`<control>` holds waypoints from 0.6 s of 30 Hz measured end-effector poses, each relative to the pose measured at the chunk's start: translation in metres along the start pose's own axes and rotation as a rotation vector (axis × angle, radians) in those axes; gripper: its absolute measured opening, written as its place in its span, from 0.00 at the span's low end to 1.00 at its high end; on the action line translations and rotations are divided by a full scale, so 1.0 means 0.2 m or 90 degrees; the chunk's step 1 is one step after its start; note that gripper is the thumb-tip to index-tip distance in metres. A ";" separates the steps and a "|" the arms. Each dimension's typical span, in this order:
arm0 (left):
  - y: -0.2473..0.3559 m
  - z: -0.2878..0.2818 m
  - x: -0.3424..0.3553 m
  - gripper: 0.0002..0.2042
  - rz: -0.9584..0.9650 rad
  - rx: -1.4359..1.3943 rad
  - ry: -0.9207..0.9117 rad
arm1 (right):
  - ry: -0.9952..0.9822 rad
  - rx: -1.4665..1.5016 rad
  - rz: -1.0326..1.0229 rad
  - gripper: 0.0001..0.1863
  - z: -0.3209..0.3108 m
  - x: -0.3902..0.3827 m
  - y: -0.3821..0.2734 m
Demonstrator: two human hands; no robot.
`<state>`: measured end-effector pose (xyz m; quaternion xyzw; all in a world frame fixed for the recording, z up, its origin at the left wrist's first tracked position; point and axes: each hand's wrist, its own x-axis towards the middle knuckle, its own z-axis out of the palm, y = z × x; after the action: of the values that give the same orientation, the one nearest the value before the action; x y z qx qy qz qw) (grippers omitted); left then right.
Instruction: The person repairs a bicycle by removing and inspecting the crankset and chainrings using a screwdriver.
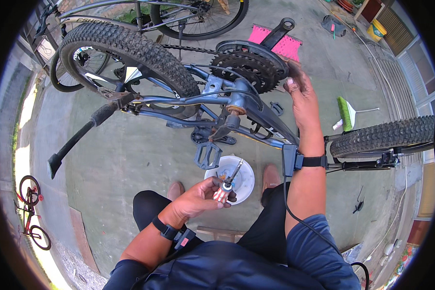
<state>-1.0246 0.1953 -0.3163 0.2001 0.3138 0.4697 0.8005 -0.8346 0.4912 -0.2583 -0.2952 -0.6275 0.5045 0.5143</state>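
In my left hand (198,195) is a screwdriver (222,192) with a red-and-white striped handle, its metal tip pointing up and away. My right hand (300,92) is at the right edge of the black chainring guard (279,63), fingers curled against its rim; some fingertips are hidden. The guard belongs to the toothed chainrings (246,72) of a blue-grey bicycle frame (212,100). A bare crank arm (278,33) points up and away from them. On the near side a rusty bottom bracket end (236,110) carries another crank arm with a pedal (208,155).
A white basin (247,186) stands between my feet. The rear wheel (130,53) and kickstand (75,145) are at left, the front wheel (386,140) at right. A green broom head (344,113), pink mat (290,48) and loose pedal (276,108) lie on the floor. Other bicycles stand behind.
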 end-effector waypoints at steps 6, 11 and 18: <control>0.04 0.07 0.14 0.23 -0.014 0.028 -0.023 | 0.024 0.054 0.038 0.14 0.02 0.07 0.07; 0.06 0.18 0.18 0.22 -0.018 0.030 -0.010 | 0.057 -0.018 -0.014 0.11 0.00 0.13 0.10; 0.05 0.17 0.19 0.23 0.002 0.038 -0.001 | -0.016 0.010 0.026 0.13 -0.02 0.12 0.10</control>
<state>-0.9935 0.2331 -0.2974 0.2243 0.3269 0.4611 0.7938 -0.8401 0.5205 -0.2683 -0.2974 -0.6236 0.5236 0.4985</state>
